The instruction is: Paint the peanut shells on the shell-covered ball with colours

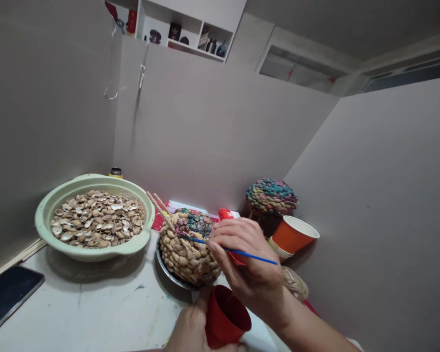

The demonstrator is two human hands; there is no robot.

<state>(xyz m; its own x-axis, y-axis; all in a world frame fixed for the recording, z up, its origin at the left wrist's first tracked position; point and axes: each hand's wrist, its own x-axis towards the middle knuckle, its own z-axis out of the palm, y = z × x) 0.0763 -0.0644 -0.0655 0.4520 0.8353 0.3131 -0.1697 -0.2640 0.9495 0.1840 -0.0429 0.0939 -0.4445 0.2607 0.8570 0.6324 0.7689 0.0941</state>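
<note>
stained white table [106,303], dark phone [12,296], green basket [41,222], metal bowl [164,268]

Light: dim, soft, greyish
Shadow: soft, beneath the green basket [95,252]
Left wall [51,107]: dark, left of the basket
Back wall [205,127]: paler, behind the basket
Edges: wide-angle stretching

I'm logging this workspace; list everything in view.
table: one, white, bottom
phone: one, black, left
basket: one, green, left
shells: many, brown, in basket
bottle: one, black-yellow, behind basket
bowl: one, silver, middle
shell ball: one, tan and multicoloured, in bowl
sticks: two, tan, middle
painted piece: one, multicoloured, right
tub: one, orange, right
twine: one, beige, right
box: one, red-white, back
shelf: one, white, top
brush: one, blue, middle
cup: one, red, bottom
left hand: one, holding cup
right hand: one, holding brush
</note>
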